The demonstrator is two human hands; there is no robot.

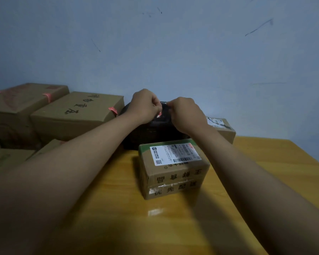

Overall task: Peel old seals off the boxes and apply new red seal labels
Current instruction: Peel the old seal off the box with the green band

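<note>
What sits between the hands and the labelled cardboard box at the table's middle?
Nothing visible. Both hands, left and right, work at the black bag behind the brown cardboard box with the white shipping label. The box stands nearer the person, under the forearms, its top uncovered.

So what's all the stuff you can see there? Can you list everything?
Table: one, yellow wood, under everything.
Labelled box: one, brown with a white shipping label, nearest on the table.
Black parcel: one, dark, behind that box, under the hands.
Small box: one, brown, at the right by the wall.
Stacked boxes: several, brown, at the left, two with red seals.
Wall: blue-grey, scuffed.
Left hand: pinching a small red-and-white strip.
Right hand: fingers curled over the parcel.
</note>
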